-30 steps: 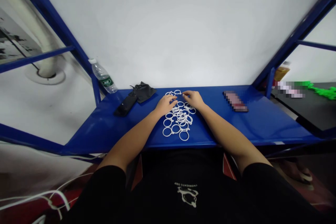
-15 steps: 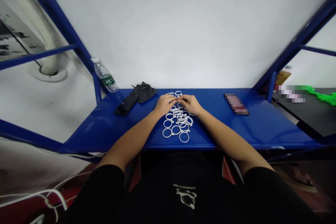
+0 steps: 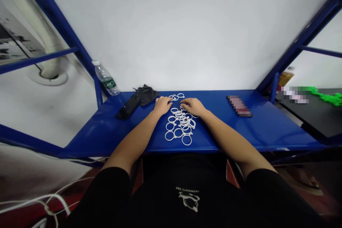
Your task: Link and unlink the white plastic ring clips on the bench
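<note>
Several thin white plastic rings with small knobs, linked or overlapping, lie as a pile [image 3: 186, 128] on the blue table. Beyond it, near the wall, is a small cluster of white rings [image 3: 180, 95]. My left hand [image 3: 161, 105] rests at the left of the rings, its fingers stretched toward the cluster and its thumb apart. My right hand [image 3: 194, 106] is over the far end of the pile, fingers bent and a little apart, the tips close to a ring there. Whether those tips touch it is too small to tell. Its palm hides some rings.
Left of my hands lie a black phone [image 3: 127, 108] and a crumpled black bag [image 3: 145, 95]. A plastic water bottle [image 3: 107, 78] leans by the left frame post. A blurred-out phone-like object [image 3: 239, 105] lies on the right of the blue table [image 3: 227, 131]. A white wall [image 3: 173, 35] rises behind.
My hands came together over the far end of the pile, then parted. The left moved slightly left and the right is now lower, by the pile. The rings stay almost where they were.
</note>
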A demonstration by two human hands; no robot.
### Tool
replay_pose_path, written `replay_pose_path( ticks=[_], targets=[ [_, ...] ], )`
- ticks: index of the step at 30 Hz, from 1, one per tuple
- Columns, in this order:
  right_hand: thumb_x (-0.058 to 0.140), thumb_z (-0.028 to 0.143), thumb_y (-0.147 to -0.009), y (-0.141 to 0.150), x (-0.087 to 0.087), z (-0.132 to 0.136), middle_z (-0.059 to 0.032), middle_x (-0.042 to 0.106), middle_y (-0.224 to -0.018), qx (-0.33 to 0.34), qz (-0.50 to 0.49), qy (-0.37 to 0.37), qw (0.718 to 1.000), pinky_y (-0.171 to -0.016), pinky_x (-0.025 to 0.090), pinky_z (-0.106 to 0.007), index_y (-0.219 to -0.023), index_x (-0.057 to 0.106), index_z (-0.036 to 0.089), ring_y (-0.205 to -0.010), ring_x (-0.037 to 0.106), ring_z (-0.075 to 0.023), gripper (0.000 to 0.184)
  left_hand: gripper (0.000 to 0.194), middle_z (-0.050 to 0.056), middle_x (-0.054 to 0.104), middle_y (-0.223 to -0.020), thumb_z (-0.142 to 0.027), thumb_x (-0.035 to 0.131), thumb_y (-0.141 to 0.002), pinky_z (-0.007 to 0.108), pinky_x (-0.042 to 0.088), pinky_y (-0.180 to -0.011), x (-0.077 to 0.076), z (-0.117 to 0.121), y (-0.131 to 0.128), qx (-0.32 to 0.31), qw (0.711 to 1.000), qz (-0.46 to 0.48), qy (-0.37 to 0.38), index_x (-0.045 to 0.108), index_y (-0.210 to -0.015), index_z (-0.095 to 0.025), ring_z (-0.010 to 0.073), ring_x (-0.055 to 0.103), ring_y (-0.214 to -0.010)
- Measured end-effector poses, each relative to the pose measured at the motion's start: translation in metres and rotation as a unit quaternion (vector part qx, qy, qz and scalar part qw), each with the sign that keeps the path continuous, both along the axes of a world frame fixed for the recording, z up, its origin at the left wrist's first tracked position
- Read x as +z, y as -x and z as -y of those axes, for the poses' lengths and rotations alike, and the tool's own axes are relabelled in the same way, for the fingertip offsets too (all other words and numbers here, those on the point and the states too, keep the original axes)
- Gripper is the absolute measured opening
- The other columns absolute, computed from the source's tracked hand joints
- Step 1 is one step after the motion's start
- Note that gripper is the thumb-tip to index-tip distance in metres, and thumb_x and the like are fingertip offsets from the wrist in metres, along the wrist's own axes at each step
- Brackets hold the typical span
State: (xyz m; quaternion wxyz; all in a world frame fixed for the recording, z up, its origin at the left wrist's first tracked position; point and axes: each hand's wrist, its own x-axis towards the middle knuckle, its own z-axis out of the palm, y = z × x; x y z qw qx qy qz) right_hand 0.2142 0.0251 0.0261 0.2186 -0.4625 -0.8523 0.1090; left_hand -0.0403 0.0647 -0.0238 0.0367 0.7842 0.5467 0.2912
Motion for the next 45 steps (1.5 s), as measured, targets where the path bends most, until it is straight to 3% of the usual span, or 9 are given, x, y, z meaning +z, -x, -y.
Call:
replay_pose_path(
  ticks=[4,8,15,20,27,35,41,45],
  targets=[
    [0.069,0.032,-0.107,0.001,-0.002,-0.001,-0.0059,0.087,-0.118,0.004,-0.003,-0.005,1.0,-0.091,0.055,-0.031,-0.127,0.084,0.024,-0.104,0.08,-0.023,0.027,0.03,0.009,0.084,-0.114,-0.021,0.077,-0.099,0.048,0.05,-0.107,0.002,0.001,-0.003,0.01,1.0,-0.003,0.005,0.082,-0.128,-0.026,0.0337,0.072,-0.114],
    [0.071,0.031,-0.106,-0.001,-0.008,-0.005,-0.0075,0.087,-0.115,0.0,-0.019,-0.016,1.0,-0.089,0.055,-0.031,-0.127,0.084,0.022,-0.101,0.08,-0.0238,0.026,0.036,0.008,0.083,-0.111,-0.016,0.071,-0.103,0.043,0.054,-0.104,0.005,0.002,-0.005,-0.009,1.0,0.017,0.001,0.078,-0.138,-0.023,0.0297,0.074,-0.111],
    [0.069,0.032,-0.108,-0.002,-0.016,-0.01,-0.01,0.085,-0.113,-0.003,-0.12,-0.075,0.99,-0.087,0.057,-0.033,-0.141,0.077,0.02,-0.091,0.078,-0.0222,0.036,0.044,0.003,0.082,-0.104,-0.015,0.077,-0.1,0.039,0.06,-0.102,0.012,0.019,-0.015,-0.118,0.977,0.121,-0.133,0.074,-0.143,-0.024,0.023,0.076,-0.101],
    [0.064,0.031,-0.11,-0.001,-0.018,-0.01,-0.0105,0.085,-0.109,0.038,-0.154,-0.121,0.98,-0.089,0.057,-0.034,-0.121,0.082,0.021,-0.096,0.078,-0.0246,0.024,0.037,0.003,0.083,-0.101,-0.018,0.079,-0.1,0.039,0.062,-0.098,0.012,0.03,-0.023,-0.163,0.97,0.115,-0.14,0.078,-0.137,-0.024,0.0224,0.077,-0.097],
    [0.062,0.031,-0.11,0.002,-0.019,-0.006,-0.0084,0.083,-0.097,0.071,-0.15,-0.122,0.979,-0.081,0.053,-0.032,-0.11,0.08,0.021,-0.084,0.074,-0.0222,0.021,0.012,0.005,0.082,-0.096,-0.027,0.075,-0.105,0.036,0.061,-0.092,0.017,0.033,-0.025,-0.145,0.975,0.123,-0.116,0.084,-0.111,-0.023,0.0225,0.077,-0.094],
    [0.061,0.03,-0.11,0.008,-0.019,-0.002,-0.007,0.081,-0.09,0.035,-0.133,-0.109,0.984,-0.077,0.048,-0.031,-0.106,0.079,0.021,-0.079,0.07,-0.0206,0.02,0.008,0.004,0.081,-0.091,-0.023,0.076,-0.104,0.039,0.054,-0.091,0.022,0.038,-0.029,-0.101,0.984,0.077,-0.121,0.081,-0.098,-0.022,0.0247,0.076,-0.095],
    [0.062,0.03,-0.11,0.01,-0.017,-0.003,-0.007,0.081,-0.09,0.012,-0.123,-0.095,0.988,-0.076,0.047,-0.03,-0.105,0.079,0.02,-0.079,0.071,-0.021,0.02,0.013,0.005,0.081,-0.093,-0.026,0.072,-0.107,0.039,0.053,-0.093,0.022,0.035,-0.03,-0.096,0.986,0.07,-0.114,0.081,-0.099,-0.023,0.0245,0.075,-0.096],
    [0.063,0.029,-0.109,0.006,-0.015,-0.007,-0.0076,0.084,-0.097,-0.012,-0.119,-0.094,0.988,-0.078,0.049,-0.031,-0.111,0.081,0.022,-0.084,0.074,-0.0222,0.019,0.026,0.008,0.082,-0.119,-0.031,0.058,-0.114,0.041,0.054,-0.107,0.02,0.024,-0.023,-0.084,0.989,0.081,-0.086,0.083,-0.117,-0.023,0.0252,0.073,-0.115]
  ],
)
